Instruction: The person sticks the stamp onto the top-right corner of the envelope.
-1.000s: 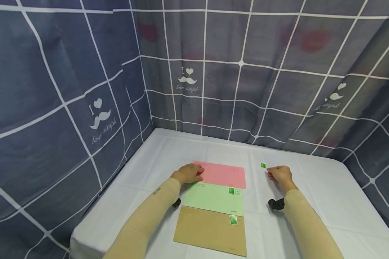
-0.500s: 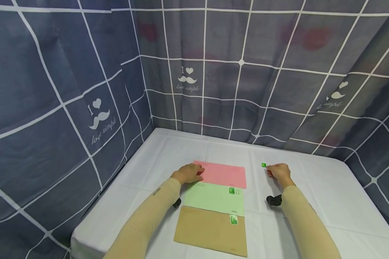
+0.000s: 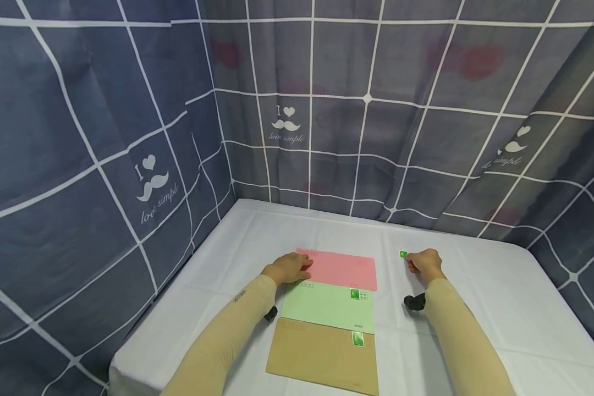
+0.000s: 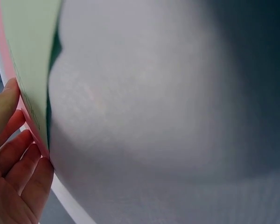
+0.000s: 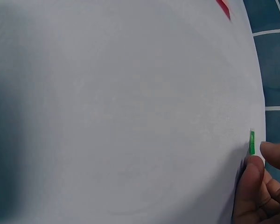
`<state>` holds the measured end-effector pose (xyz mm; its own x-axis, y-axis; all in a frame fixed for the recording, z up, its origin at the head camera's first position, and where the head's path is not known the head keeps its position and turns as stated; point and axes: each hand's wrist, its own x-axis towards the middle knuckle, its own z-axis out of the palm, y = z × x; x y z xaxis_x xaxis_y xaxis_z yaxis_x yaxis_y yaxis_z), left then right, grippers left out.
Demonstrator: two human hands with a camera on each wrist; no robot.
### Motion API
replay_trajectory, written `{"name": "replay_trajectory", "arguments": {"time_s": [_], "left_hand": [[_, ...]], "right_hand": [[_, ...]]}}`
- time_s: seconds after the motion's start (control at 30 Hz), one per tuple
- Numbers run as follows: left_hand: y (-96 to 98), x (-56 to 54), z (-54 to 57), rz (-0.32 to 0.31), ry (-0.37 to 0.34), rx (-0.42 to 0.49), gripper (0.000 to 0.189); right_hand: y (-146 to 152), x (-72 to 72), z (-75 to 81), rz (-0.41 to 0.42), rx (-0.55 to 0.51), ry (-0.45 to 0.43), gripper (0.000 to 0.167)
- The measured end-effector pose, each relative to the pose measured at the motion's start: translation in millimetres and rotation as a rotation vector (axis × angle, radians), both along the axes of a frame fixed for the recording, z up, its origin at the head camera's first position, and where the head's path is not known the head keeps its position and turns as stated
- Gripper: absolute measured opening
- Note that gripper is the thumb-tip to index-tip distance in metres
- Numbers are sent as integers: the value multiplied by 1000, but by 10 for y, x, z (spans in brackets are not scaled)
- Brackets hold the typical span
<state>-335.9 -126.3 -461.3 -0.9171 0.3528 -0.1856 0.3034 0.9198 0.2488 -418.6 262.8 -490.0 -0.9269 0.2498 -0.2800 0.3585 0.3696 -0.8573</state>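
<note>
My left hand point(image 3: 286, 268) rests on the left end of a pink envelope point(image 3: 344, 269), fingers spread on its surface. In the left wrist view, the thumb and fingers touch the pink edge beside the green envelope point(image 4: 31, 42). My right hand point(image 3: 428, 264) is beside a small green postage stamp point(image 3: 403, 254) lying on the white cloth, the fingertips covering its right edge. In the right wrist view, thumb and index finger stand apart at the end of the stamp point(image 5: 252, 141); the other fingers curl beneath.
A light green envelope point(image 3: 322, 305) overlaps the pink one and bears a green stamp point(image 3: 355, 293). Nearest me lies a brown envelope point(image 3: 317, 355) with another stamp point(image 3: 358, 339). The white-covered table point(image 3: 505, 308) meets dark checked curtains point(image 3: 336, 126) at the back and sides.
My right hand has shifted slightly left, its fingertips now overlapping the stamp's right edge. My left hand and the envelopes hold their places; the head view tilts a little.
</note>
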Motion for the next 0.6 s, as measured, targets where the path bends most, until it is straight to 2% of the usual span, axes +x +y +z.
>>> {"name": "replay_trajectory", "arguments": {"time_s": [0.23,0.43,0.6], "left_hand": [[0,-22,-30,1,2,-18,56],[-18,-30,-8,8,5,-14,56],[-14,-29,-27,11,-4,-3,56]], "right_hand": [[-57,-3,50,-23,94,-40,12],[-89,-46,104,-10,160,-72,21],[-132,14,157,4,264,-67,30]]}}
